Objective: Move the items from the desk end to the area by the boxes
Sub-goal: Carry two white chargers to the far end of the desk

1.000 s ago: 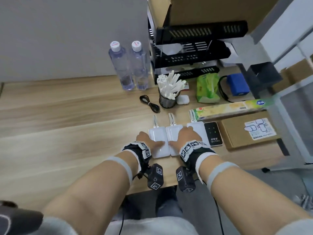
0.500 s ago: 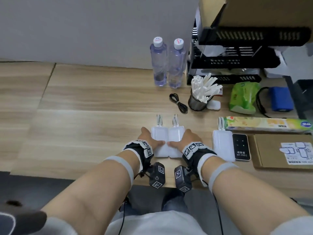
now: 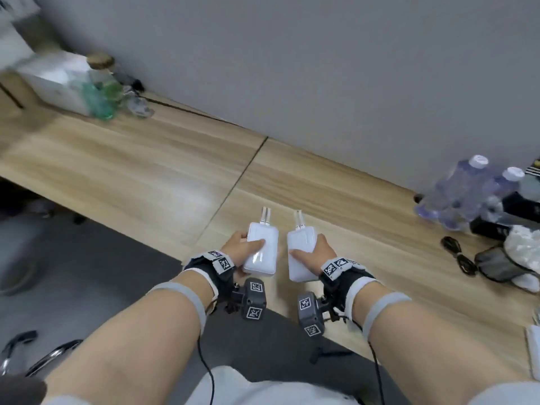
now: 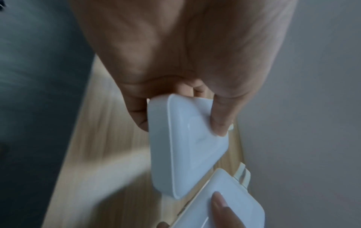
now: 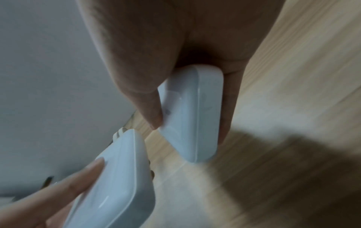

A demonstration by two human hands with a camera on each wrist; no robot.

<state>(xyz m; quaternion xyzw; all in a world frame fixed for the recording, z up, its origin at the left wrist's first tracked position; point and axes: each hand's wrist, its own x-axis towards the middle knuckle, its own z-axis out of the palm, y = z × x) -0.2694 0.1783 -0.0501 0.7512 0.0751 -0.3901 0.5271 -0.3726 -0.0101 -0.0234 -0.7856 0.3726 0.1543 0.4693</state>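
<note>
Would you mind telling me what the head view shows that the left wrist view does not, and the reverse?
Only the head view shows the water bottles at the far right, the white box at the far left, and both forearms with their wrist cameras.

Only the left wrist view shows, close up, the left hand's fingers wrapped under the left white device.

Both show each hand holding one white device above the wooden desk, including the right hand on the right white device.
</note>
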